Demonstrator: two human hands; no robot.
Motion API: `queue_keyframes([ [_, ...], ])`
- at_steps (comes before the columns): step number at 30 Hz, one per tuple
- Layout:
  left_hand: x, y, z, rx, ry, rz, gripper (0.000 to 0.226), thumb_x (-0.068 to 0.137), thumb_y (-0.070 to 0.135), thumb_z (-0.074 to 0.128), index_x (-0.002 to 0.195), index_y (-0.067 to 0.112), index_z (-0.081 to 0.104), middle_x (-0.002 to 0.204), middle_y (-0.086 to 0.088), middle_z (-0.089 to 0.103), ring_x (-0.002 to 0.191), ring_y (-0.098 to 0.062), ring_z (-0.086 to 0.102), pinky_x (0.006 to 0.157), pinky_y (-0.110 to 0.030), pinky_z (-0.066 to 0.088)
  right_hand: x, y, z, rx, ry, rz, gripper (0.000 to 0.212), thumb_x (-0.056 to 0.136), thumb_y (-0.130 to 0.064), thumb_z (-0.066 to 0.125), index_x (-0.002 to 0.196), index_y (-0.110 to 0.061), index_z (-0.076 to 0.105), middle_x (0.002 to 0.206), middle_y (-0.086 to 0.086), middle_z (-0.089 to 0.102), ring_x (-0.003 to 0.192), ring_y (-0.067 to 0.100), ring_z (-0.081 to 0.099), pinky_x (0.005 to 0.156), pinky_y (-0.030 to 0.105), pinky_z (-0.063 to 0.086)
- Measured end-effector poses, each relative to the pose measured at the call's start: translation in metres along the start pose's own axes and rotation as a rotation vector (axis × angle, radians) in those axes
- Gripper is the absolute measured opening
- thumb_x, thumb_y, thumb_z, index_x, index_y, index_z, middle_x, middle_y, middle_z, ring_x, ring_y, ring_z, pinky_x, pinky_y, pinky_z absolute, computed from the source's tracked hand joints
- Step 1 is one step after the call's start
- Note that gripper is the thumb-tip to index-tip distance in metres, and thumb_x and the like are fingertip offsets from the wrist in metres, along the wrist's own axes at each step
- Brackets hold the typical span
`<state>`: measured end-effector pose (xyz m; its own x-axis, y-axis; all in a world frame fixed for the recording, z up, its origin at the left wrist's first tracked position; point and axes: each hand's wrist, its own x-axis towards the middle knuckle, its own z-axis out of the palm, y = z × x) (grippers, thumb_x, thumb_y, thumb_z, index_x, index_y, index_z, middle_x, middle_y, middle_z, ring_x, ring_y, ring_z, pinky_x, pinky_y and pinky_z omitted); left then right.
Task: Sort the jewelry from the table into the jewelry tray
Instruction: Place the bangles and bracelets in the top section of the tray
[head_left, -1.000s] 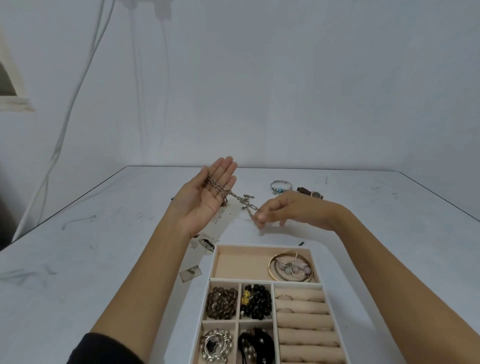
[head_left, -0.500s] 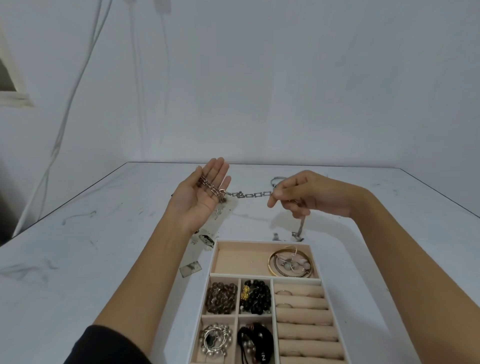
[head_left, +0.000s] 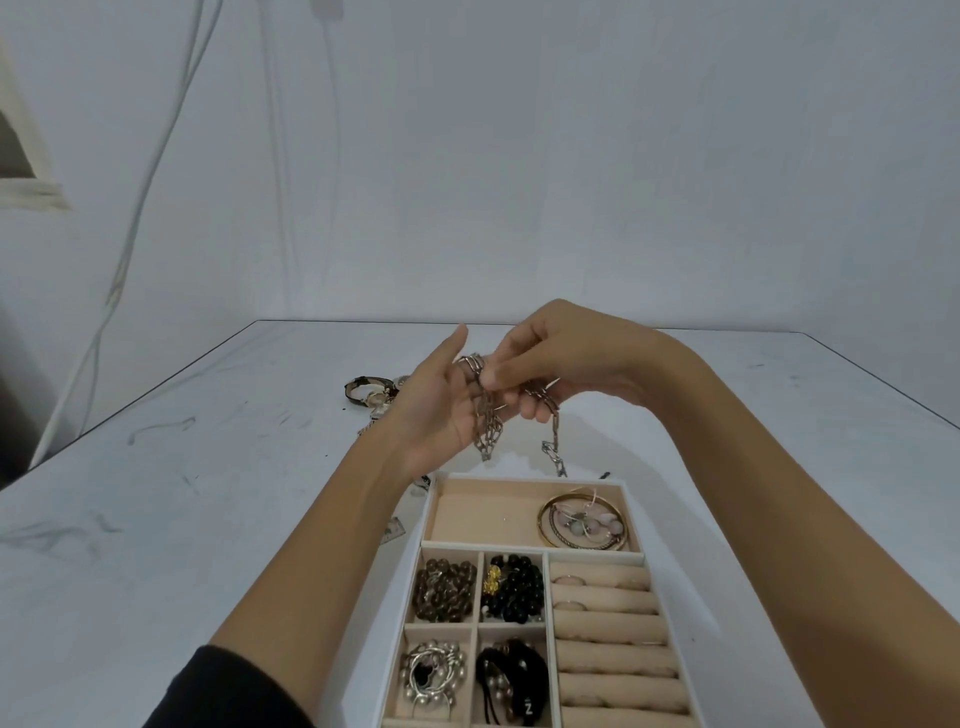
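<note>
Hanging in loose loops at 12 o'clock from the jewelry tray (head_left: 519, 476), the silver chain (head_left: 488, 431) is held in the air between both hands, its lowest links dangling just above the tray's far rim. The left hand (head_left: 441, 405) is held palm inward with its fingers nearly straight and relaxed; the chain lies draped across them rather than being clutched. The right hand (head_left: 561, 358), at 3 o'clock from the left and touching it, has thumb and curled fingers pinching the chain. The tray sits on the white table (head_left: 208, 493). Its wide far compartment holds gold bangles (head_left: 582, 522) at the 3 o'clock end. Nearer compartments hold brown beads (head_left: 444, 590), black beads (head_left: 514, 587) and a silver bead bracelet (head_left: 431, 670), with ring rolls (head_left: 608, 623) to their right. A watch (head_left: 371, 392) lies on the table at 10 o'clock from the tray.
</note>
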<state>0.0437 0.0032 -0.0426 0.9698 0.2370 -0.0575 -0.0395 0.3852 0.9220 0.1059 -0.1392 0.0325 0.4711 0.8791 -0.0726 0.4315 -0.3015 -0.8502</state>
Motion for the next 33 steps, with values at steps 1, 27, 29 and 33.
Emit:
queue_keyframes([
  [1, 0.001, -0.001, 0.0, 0.022, -0.007, -0.003, 0.055, 0.101, 0.046, 0.029, 0.1, 0.002, 0.062, 0.067, -0.007, 0.064, 0.06, -0.017, 0.063, 0.063, -0.025, 0.054, 0.001, -0.001, 0.002, 0.007, 0.021, 0.009, 0.019, 0.083, -0.004, 0.07, 0.097, 0.007, 0.066, 0.072, 0.017, 0.063, 0.056, 0.02, 0.059, 0.055, 0.025, 0.054],
  [27, -0.004, -0.01, 0.008, 0.032, -0.111, -0.013, 0.034, 0.102, 0.027, 0.039, 0.107, 0.005, 0.064, 0.113, -0.02, 0.068, 0.113, -0.031, 0.062, 0.103, -0.038, 0.046, -0.001, -0.015, 0.011, -0.319, 0.35, -0.04, 0.033, 0.065, 0.004, 0.078, 0.091, -0.014, 0.069, 0.093, 0.004, 0.062, 0.057, 0.009, 0.057, 0.039, 0.008, 0.038],
  [29, -0.005, -0.01, 0.009, 0.003, -0.104, -0.011, 0.035, 0.102, 0.026, 0.039, 0.113, 0.002, 0.062, 0.114, -0.021, 0.067, 0.115, -0.033, 0.061, 0.101, -0.038, 0.047, -0.003, -0.017, 0.009, -0.301, 0.314, -0.033, 0.036, 0.065, 0.006, 0.077, 0.091, -0.018, 0.069, 0.101, 0.004, 0.06, 0.061, 0.006, 0.054, 0.037, 0.007, 0.035],
  [33, -0.005, -0.008, 0.008, -0.042, -0.097, -0.001, 0.03, 0.102, 0.026, 0.039, 0.115, 0.001, 0.051, 0.102, -0.017, 0.071, 0.103, -0.029, 0.068, 0.099, -0.037, 0.048, -0.003, -0.019, 0.009, -0.365, 0.335, -0.025, 0.036, 0.065, 0.004, 0.075, 0.088, -0.022, 0.068, 0.106, 0.002, 0.059, 0.064, 0.003, 0.052, 0.043, 0.012, 0.036],
])
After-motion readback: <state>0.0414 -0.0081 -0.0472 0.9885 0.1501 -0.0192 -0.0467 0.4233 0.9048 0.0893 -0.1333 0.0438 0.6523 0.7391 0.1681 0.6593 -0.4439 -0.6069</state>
